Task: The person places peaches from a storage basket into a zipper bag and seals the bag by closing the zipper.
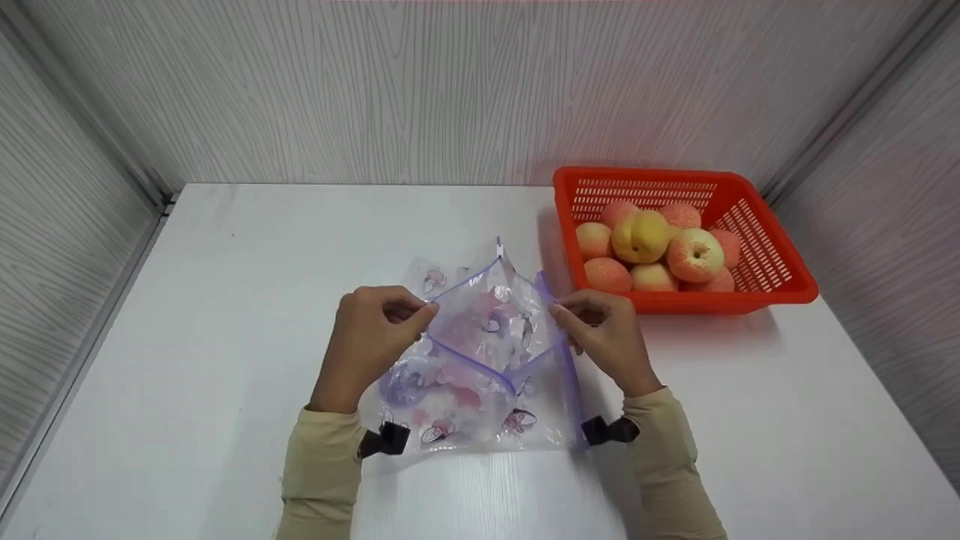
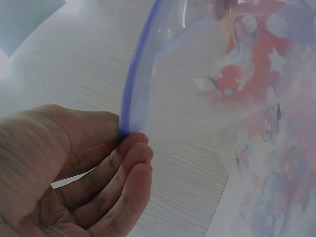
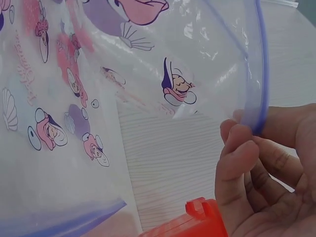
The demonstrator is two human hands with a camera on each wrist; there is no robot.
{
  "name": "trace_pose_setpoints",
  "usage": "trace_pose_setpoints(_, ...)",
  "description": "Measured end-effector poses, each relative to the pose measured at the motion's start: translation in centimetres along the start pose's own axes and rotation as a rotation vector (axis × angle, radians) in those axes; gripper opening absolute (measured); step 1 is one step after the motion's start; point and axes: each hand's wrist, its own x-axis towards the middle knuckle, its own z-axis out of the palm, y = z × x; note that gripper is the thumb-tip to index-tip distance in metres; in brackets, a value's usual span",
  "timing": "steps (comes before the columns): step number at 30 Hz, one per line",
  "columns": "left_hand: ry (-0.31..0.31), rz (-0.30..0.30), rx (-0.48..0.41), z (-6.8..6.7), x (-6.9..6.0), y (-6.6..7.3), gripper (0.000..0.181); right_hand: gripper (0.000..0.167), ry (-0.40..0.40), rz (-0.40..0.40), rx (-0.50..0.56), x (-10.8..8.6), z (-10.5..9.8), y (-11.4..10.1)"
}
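Bag (image 1: 489, 321), left hand (image 1: 369, 339) and right hand (image 1: 611, 334) pinching its opposite edges, red basket (image 1: 720, 302) nearby

I see one left hand (image 1: 375, 341) and one right hand (image 1: 611, 337), two in all; two tan sleeves (image 1: 319, 465); two black gadgets (image 1: 390, 439), one at each wrist; one opened plastic bag (image 1: 487, 307); at least one more bag underneath (image 1: 574, 390), the overlap hiding the exact number; one red basket (image 1: 686, 302); nine fruits (image 1: 695, 256) visible in it, one of them yellow; one white table (image 1: 262, 247); three walls (image 1: 450, 90).
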Motion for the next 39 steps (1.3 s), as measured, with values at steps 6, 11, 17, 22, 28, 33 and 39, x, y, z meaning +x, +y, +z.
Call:
trace_pose_setpoints(6,-0.01,0.014,-0.111,1.0,0.1,0.4,0.011,0.006,-0.047,0.016,-0.023,0.0,0.5,-0.5)
trace_pose_setpoints(11,0.053,0.052,-0.132,1.9,0.5,0.5,0.012,0.009,-0.061,0.005,-0.062,0.1,0.7,-0.8)
trace_pose_setpoints(17,0.085,0.04,-0.143,2.7,0.8,0.6,0.011,0.017,0.085,-0.058,-0.084,0.6,-1.0,0.9)
trace_pose_setpoints(22,0.088,0.023,-0.172,3.0,0.8,0.7,0.01,0.031,0.249,-0.16,-0.259,2.2,-4.9,1.2)
trace_pose_setpoints(28,0.078,0.011,-0.174,3.2,0.7,0.7,0.01,0.055,0.338,-0.099,-0.624,5.4,-10.4,1.4)
trace_pose_setpoints(33,0.055,-0.007,-0.175,3.2,0.6,0.7,0.011,0.078,0.209,0.11,-0.773,6.9,-13.8,2.9)
trace_pose_setpoints(39,0.051,-0.01,-0.172,2.9,0.4,0.8,0.01,0.083,-0.007,0.304,-0.807,7.5,-15.4,4.5)
